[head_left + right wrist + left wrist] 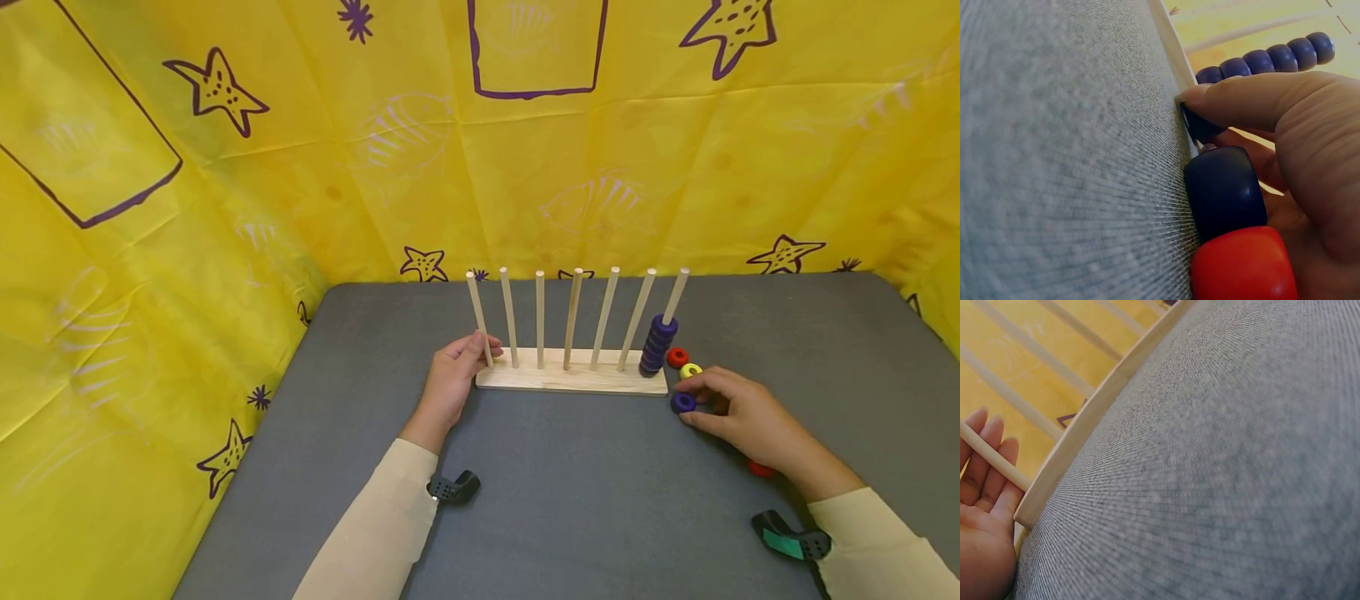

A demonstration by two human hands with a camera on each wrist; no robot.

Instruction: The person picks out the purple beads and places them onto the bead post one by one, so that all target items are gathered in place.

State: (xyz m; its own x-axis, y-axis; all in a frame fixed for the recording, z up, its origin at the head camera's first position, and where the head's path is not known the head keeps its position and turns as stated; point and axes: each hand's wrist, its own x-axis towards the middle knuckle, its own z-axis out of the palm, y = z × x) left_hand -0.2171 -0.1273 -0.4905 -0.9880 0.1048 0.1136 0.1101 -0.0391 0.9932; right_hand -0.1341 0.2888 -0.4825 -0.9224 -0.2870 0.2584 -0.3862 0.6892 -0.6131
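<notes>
A wooden rack (570,381) with several upright pegs stands on the grey table. My left hand (452,379) is at its left end, fingers nearly straight behind the leftmost peg (994,456). Dark blue rings (657,346) are stacked on the rightmost peg. Beside the rack's right end, my right hand (742,412) pinches a blue ring (683,403) between thumb and index finger, low at the tabletop. In the right wrist view, another dark blue ring (1225,194) and a red ring (1244,265) lie in a row under the palm.
Past the right fingertips are a yellow ring (691,371) and a red ring (678,357), close to the stack. A yellow printed cloth (495,183) hangs behind and left of the table (570,500). Dark wrist devices (453,487) sit at both sleeves.
</notes>
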